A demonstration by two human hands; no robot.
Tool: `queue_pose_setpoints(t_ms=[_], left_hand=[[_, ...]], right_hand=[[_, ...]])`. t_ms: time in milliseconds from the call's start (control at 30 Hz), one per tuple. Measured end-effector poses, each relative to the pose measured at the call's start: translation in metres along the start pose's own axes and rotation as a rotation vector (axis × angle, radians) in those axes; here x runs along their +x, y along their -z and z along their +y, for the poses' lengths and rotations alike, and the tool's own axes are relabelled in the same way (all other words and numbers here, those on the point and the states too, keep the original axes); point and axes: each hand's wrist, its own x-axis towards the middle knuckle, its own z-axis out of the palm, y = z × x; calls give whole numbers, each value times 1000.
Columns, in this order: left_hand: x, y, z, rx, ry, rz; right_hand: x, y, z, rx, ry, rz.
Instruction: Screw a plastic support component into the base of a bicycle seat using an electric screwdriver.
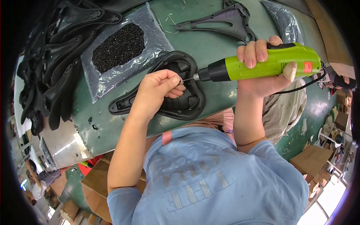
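Observation:
My right hand [256,55] is wrapped round the lime-green body of an electric screwdriver [275,64], held level with its black nose pointing left. Its thin bit reaches the fingertips of my left hand [159,87]. Those fingers are pinched together at the bit's tip; whatever small piece they hold is hidden. Both hands are over a black bicycle saddle [195,107], which lies on the green table [219,95] with its hollow underside up. My left hand and wrist cover part of the saddle's middle.
A clear plastic bag [155,35] of small black screws [119,45] lies beyond the saddle. Several black saddle parts [62,56] are heaped at the left. A black saddle base [221,22] lies at the far side, near another plastic bag [285,23]. The screwdriver's cord [305,86] trails right.

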Motion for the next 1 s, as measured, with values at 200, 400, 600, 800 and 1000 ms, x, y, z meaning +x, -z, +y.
queue_pose_setpoints(t_ms=[200,400,600,800,1000], left_hand=[[-1,4,-1,-28,-11,-45],[-1,6,-1,-66,1,-64],[0,6,-1,-87,-9,-73],[0,7,-1,-147,-12,-72],[2,0,-1,-53,-36,-57]], right_hand=[[-1,1,5,-21,-7,35],[-3,2,5,10,-13,92],[-8,-5,8,22,24,63],[-22,-38,-2,-295,133,-320],[-3,-36,-10,-400,165,-385]])
